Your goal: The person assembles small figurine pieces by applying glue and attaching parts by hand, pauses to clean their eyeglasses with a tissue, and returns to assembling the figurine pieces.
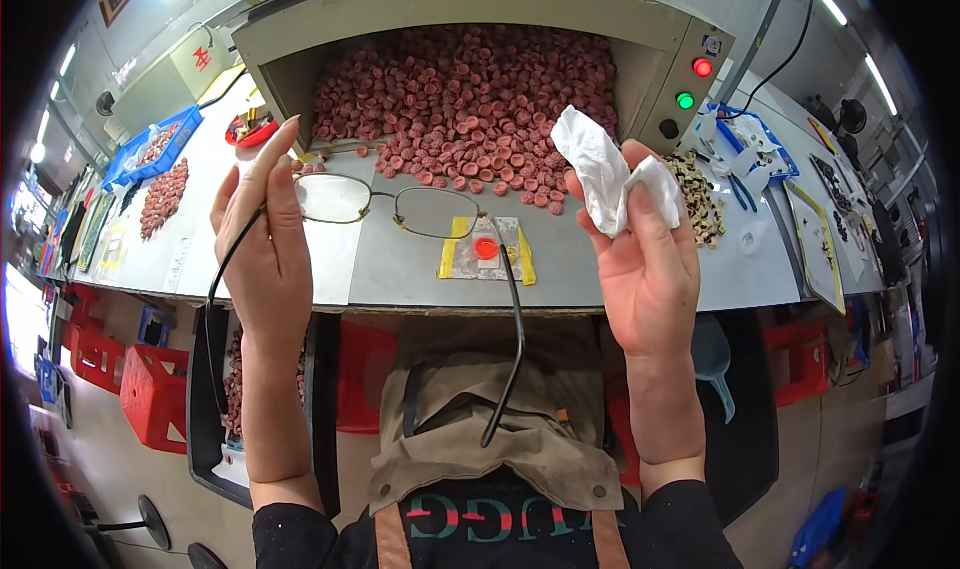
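Observation:
My left hand (268,249) is closed, its thumb and fingers pinching a pair of thin-framed eyeglasses (437,212) near one hinge. The lenses hang over the front of the grey table, and both dark temple arms reach back toward me. In my right hand (652,284), raised on the other side, a crumpled white tissue (592,164) is gripped between thumb and fingers. Tissue and lenses are apart. Below the lenses, a small orange-red round piece (486,248) rests on a clear sheet with yellow taped edges (446,261).
A beige machine housing (450,7) opens over a heap of reddish cup-shaped pieces (470,89). Pale and dark bits (700,194) lie at right, near pliers (743,193) and a blue tray (775,154). Another blue tray (125,164) stands left. Red stools (155,394) are below.

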{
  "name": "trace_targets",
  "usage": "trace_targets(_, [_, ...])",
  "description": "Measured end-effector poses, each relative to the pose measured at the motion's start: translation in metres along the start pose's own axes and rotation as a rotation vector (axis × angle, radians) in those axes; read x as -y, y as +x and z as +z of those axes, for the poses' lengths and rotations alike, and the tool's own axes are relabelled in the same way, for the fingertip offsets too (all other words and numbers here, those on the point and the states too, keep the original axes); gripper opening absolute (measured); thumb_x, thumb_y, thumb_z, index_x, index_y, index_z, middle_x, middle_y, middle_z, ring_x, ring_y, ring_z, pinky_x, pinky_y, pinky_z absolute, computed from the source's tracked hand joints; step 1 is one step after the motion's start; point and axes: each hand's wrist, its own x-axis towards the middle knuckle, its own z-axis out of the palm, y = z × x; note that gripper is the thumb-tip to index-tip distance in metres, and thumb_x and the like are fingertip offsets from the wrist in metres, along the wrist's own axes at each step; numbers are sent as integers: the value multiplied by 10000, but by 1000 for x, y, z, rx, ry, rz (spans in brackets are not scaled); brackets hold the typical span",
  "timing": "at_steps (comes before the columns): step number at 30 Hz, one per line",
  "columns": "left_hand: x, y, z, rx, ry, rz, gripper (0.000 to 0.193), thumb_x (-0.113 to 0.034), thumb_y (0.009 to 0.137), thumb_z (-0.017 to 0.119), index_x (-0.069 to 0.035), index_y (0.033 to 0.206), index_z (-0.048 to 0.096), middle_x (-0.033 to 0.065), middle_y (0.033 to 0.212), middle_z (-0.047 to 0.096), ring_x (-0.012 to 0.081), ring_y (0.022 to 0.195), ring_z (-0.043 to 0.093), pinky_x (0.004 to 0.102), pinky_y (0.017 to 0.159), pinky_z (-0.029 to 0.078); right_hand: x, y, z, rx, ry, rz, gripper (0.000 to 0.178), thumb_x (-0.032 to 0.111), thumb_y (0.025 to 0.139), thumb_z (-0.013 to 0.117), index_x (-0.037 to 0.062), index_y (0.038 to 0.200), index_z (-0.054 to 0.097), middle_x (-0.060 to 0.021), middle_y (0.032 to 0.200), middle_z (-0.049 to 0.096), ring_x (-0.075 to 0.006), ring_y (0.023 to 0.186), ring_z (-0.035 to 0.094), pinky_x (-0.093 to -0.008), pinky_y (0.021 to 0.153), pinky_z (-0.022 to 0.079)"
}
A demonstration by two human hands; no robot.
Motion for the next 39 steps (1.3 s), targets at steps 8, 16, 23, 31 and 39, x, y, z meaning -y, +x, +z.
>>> trace_targets(8, [-12,4,6,-37,-41,17,265,-174,1002,486,-84,1200,638,-15,708,587,88,696,546,323,998,352,3,-6,-11,168,-488,-222,264,-70,881,391,10,1071,556,-98,1061,571,-156,994,530,-284,900,413])
trace_targets(16, [-38,14,3,-23,-65,95,239,-181,982,523,-103,1172,645,31,713,627,142,672,589,346,935,402,16,-33,16,309,-887,-341,314,61,812,704,18,1099,585,-99,1065,554,-191,932,527,-287,791,446])
trace_targets(23, [-73,15,-15,140,-297,-15,280,-166,1005,479,-3,1155,650,42,996,685,10,647,420,174,580,346,35,-30,3,161,-722,-492,203,165,875,683,30,1003,604,-69,923,581,-161,828,535,-251,741,430])
trace_targets(31, [-102,8,-50,224,-389,19,495,-362,971,421,57,941,683,109,802,666,143,728,591,462,1047,361,67,-31,12,185,-503,-677,273,324,830,729,140,824,527,4,738,455,-128,624,418,-272,573,325])
trace_targets(39, [-103,-8,-93,146,-413,323,457,-372,1012,274,-96,921,627,-44,569,430,101,493,411,669,1082,247,97,-66,41,197,-483,-704,277,274,811,706,156,797,456,60,736,391,-106,628,310,-254,577,245])
